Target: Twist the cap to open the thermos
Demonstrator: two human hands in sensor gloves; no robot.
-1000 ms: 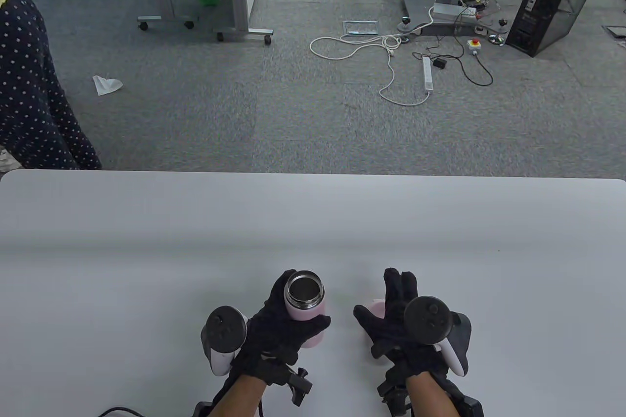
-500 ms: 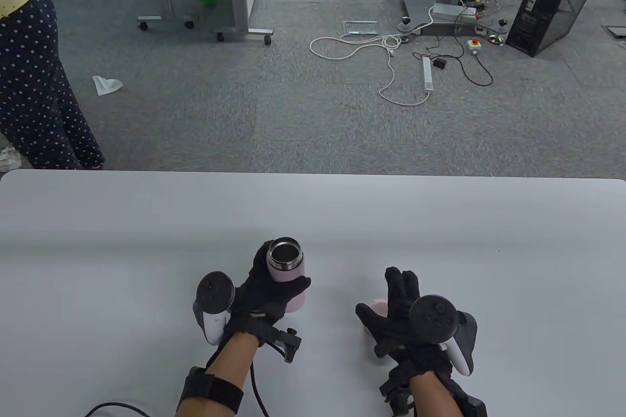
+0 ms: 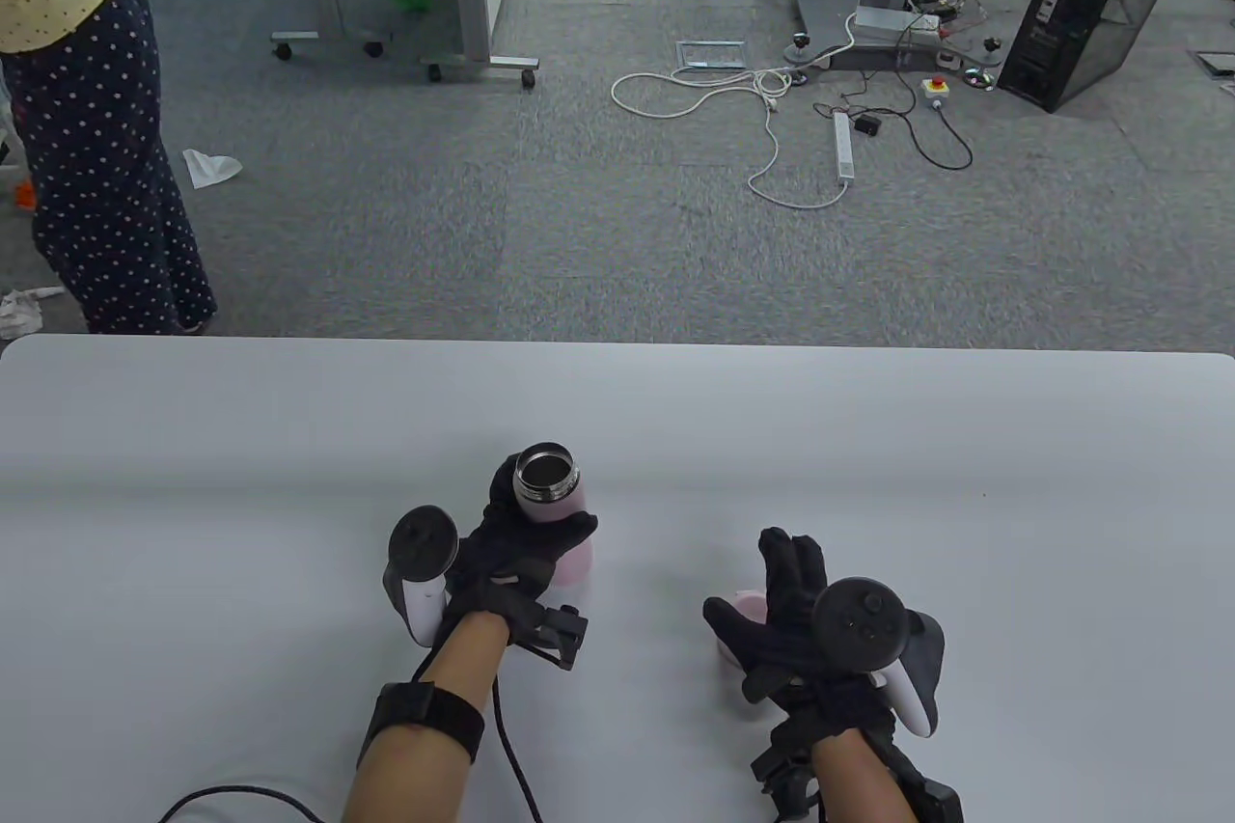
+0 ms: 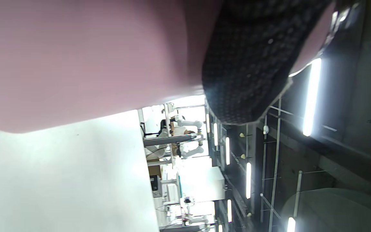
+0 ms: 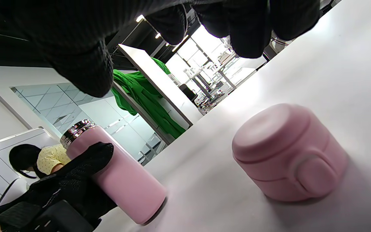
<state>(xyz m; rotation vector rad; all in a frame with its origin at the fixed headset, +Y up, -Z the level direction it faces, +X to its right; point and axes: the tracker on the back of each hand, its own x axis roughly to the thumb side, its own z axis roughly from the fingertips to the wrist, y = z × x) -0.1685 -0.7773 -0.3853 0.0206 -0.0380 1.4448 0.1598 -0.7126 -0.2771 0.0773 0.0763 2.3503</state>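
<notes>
Within left hand grip, open thermos; cap under right hand

A white table stands here. Behind it, a person in a dotted skirt, white cables, a black computer.

Even overhead light leaves soft shadows on the table. Ceiling tubes glare, and the close pink bottle is blurred.
</notes>
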